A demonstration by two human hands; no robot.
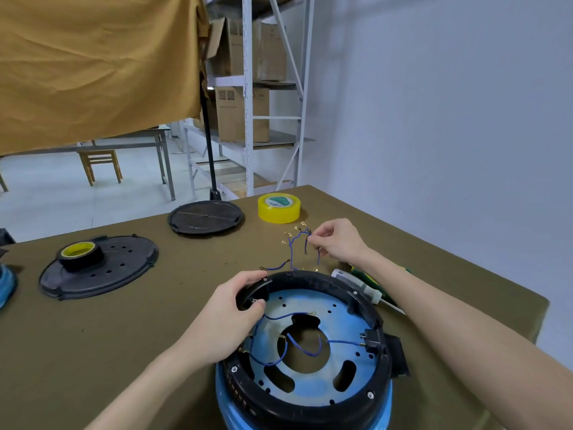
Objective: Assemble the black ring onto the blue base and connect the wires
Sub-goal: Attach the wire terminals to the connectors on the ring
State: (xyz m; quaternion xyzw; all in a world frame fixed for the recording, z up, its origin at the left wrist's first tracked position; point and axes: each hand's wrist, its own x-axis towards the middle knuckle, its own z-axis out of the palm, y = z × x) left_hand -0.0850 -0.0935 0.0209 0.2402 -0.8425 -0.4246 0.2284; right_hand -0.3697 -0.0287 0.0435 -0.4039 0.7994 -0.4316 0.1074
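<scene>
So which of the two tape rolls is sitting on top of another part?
The black-wrapped roll with the yellow core, at the left: it rests on the perforated black disc. The clear yellow roll, beyond the right hand, sits directly on the table.

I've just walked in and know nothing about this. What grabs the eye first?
Nearest the camera, a black ring sits on a round blue base, with the left hand gripping its rim. Beyond it the right hand pinches a bunch of blue wires, near a yellow tape roll.
</scene>
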